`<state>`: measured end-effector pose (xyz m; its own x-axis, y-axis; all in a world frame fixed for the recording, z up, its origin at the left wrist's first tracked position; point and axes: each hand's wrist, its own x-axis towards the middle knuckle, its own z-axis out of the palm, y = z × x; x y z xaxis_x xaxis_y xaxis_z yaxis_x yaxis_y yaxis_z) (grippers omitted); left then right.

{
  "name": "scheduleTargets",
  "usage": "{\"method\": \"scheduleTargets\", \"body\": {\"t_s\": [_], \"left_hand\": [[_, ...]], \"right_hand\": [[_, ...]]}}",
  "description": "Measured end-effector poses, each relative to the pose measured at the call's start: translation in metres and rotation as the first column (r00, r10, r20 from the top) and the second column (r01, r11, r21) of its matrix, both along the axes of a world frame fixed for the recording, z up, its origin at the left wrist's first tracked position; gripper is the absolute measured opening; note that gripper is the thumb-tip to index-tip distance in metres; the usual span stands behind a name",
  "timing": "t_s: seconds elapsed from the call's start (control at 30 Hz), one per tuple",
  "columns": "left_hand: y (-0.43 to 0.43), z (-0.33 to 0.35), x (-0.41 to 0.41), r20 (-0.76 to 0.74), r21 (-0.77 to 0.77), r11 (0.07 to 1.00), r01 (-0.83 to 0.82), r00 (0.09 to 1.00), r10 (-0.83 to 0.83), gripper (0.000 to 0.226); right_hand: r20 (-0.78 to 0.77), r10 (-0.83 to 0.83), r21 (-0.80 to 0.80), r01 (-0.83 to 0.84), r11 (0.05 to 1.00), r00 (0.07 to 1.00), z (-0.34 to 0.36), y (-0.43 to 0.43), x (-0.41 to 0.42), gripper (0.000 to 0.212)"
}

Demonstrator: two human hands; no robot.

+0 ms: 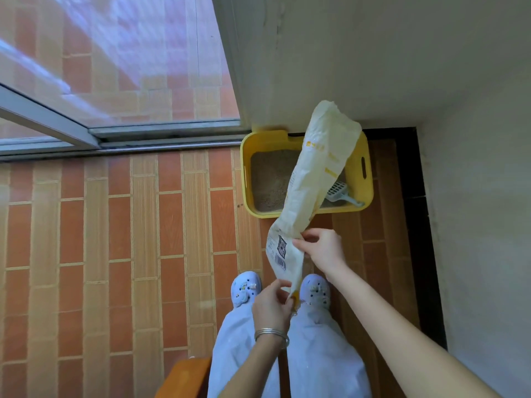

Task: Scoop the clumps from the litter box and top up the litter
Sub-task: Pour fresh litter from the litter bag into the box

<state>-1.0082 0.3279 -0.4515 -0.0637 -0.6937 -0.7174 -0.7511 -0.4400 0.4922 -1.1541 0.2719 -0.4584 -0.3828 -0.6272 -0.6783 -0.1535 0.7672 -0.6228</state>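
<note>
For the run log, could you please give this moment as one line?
left hand: pinches litter bag corner | right hand: grips bag midway | bag: flat, over litter box | scoop: in box

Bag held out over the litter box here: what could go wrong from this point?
1. The left hand and right hand only pinch the cream plastic litter bag at one end, so it might slip from them.
2. The white slotted plastic scoop lies inside the yellow plastic litter box next to the bag; falling litter could bury it.
</note>
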Motion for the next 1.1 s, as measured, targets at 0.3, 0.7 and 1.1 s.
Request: {"method": "scheduleTargets", "body": {"t_s": [0.3,0.7,1.1], "left_hand": [[-0.014,0.024,0.022,-0.132,0.060,0.997,-0.042,0.990,0.050,0.029],[-0.012,0.039,0.015,-0.212,0.223,0.933,-0.282,0.920,0.329,0.021],[-0.054,0.052,0.005,-0.250,0.470,0.733,-0.492,0.722,0.645,0.025]], "right_hand": [[0.215,-0.050,0.014,0.049,0.999,0.975,0.005,0.024,-0.009,0.034],[0.340,0.034,0.150,-0.090,0.985,0.940,-0.005,0.156,0.030,0.056],[-0.072,0.102,-0.083,-0.108,0.991,0.992,-0.013,0.087,0.039,0.032]]}}
